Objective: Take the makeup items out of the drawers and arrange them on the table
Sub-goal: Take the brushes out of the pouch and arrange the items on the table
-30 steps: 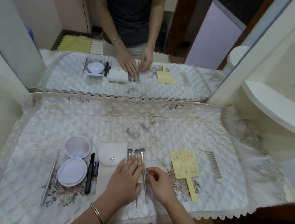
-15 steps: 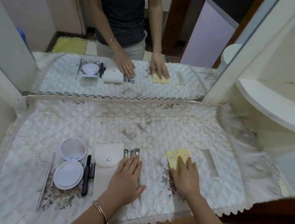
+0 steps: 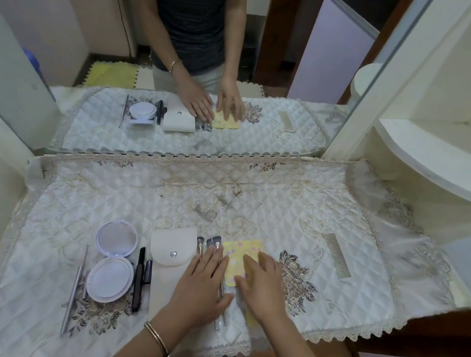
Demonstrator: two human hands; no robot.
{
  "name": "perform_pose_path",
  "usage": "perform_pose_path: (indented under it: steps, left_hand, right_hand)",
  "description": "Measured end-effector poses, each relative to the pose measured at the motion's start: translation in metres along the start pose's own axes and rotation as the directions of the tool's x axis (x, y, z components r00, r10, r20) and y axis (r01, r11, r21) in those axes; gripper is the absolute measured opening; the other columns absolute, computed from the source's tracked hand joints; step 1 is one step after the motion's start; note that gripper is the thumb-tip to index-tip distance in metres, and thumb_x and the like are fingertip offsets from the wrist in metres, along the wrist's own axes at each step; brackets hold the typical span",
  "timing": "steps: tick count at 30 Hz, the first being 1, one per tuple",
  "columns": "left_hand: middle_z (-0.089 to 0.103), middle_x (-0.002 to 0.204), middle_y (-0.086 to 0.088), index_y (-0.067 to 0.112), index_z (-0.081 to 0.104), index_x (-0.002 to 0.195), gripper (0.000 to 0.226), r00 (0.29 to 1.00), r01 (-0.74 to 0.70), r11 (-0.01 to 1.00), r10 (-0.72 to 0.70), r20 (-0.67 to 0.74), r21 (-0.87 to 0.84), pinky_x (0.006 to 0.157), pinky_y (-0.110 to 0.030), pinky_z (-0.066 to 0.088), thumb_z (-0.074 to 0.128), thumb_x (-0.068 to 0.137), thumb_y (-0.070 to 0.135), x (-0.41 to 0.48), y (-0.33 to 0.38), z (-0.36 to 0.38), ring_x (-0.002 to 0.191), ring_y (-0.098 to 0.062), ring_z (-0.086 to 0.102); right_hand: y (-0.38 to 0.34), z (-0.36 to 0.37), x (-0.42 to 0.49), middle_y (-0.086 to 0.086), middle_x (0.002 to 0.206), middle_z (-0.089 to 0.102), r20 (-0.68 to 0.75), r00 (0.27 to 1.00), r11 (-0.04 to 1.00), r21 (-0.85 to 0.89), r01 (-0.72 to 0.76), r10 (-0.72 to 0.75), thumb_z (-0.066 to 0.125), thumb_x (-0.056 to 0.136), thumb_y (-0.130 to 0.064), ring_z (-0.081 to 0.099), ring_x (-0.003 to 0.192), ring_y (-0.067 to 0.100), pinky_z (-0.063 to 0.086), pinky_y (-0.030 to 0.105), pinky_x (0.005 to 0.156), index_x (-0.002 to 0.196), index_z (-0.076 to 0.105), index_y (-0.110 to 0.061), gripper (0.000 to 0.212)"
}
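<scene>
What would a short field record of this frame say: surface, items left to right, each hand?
surface: quilted cloth, wall mirror behind
items left to right: metal stick, open compact, black pencil, white pouch, metal tools, yellow hand mirror, comb
left hand: flat on the metal tools
right hand: flat on the yellow hand mirror
apart: comb lies alone to the right
</scene>
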State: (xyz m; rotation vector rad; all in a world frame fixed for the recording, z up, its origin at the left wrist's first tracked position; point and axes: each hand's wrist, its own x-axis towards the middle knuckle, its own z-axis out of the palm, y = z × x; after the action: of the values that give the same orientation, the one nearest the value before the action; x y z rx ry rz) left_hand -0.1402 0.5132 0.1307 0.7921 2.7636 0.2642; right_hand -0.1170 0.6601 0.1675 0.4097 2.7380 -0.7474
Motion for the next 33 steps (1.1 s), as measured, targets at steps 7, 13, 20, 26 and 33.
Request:
perform_pose_path:
  steps: [7, 13, 20, 26, 33]
  left_hand:
    - [0.058, 0.131, -0.004, 0.02, 0.054, 0.122, 0.06, 0.998, 0.023, 1.0, -0.022, -0.065, 0.012, 0.109, -0.031, 0.003, 0.034, 0.081, 0.058, 0.008, 0.029, 0.003, 0.129, -0.018, 0.03]
    - [0.057, 0.132, -0.001, 0.023, 0.049, 0.125, 0.062, 0.984, 0.154, 0.984, -0.145, -0.102, 0.085, 0.11, -0.034, 0.0, 0.009, 0.09, 0.057, 0.022, 0.062, 0.019, 0.144, -0.016, -0.013]
    - [0.055, 0.132, 0.005, 0.027, 0.045, 0.124, 0.053, 0.97, 0.245, 0.963, -0.242, -0.037, 0.114, 0.113, -0.03, -0.007, 0.004, 0.095, 0.046, 0.024, 0.068, 0.016, 0.129, -0.019, 0.03]
    - [0.062, 0.127, 0.003, 0.026, 0.044, 0.124, 0.054, 0.961, 0.274, 0.959, -0.275, 0.004, 0.072, 0.112, -0.029, -0.005, 0.003, 0.095, 0.045, 0.024, 0.072, 0.013, 0.123, -0.015, 0.036]
    - [0.06, 0.129, 0.001, 0.024, 0.043, 0.127, 0.056, 0.95, 0.307, 0.952, -0.305, -0.065, 0.021, 0.11, -0.024, 0.0, 0.004, 0.094, 0.047, 0.003, 0.068, 0.009, 0.125, -0.017, 0.044]
  right_hand:
    - [0.066, -0.045, 0.003, 0.01, 0.148, 0.034, -0.22, 0.97, 0.989, 0.128, -0.072, 0.099, 0.053, 0.09, -0.031, 0.027, 0.137, 0.026, 0.025, 0.041, 0.114, 0.132, 0.046, -0.018, 0.045]
    - [0.149, -0.086, 0.033, 0.022, 0.151, 0.023, -0.2, 0.956, 0.976, -0.003, -0.219, 0.214, 0.037, 0.095, -0.025, 0.018, 0.141, 0.034, 0.018, 0.042, 0.117, 0.14, 0.031, -0.009, 0.049]
    - [0.133, -0.084, 0.046, 0.007, 0.14, 0.047, -0.154, 0.988, 0.998, -0.062, 0.007, -0.016, 0.042, 0.094, -0.026, 0.036, 0.124, 0.025, 0.035, 0.036, 0.104, 0.136, 0.04, -0.012, 0.044]
    - [0.092, -0.056, 0.03, 0.006, 0.133, 0.042, -0.023, 0.982, 0.975, 0.122, 0.187, -0.186, 0.052, 0.09, -0.022, 0.044, 0.12, 0.019, 0.04, 0.027, 0.098, 0.129, 0.046, -0.011, 0.041]
    - [0.086, -0.048, 0.026, 0.003, 0.135, 0.036, 0.058, 0.967, 0.961, 0.143, 0.238, -0.248, 0.058, 0.086, -0.028, 0.042, 0.122, 0.017, 0.037, 0.027, 0.101, 0.128, 0.045, -0.016, 0.045]
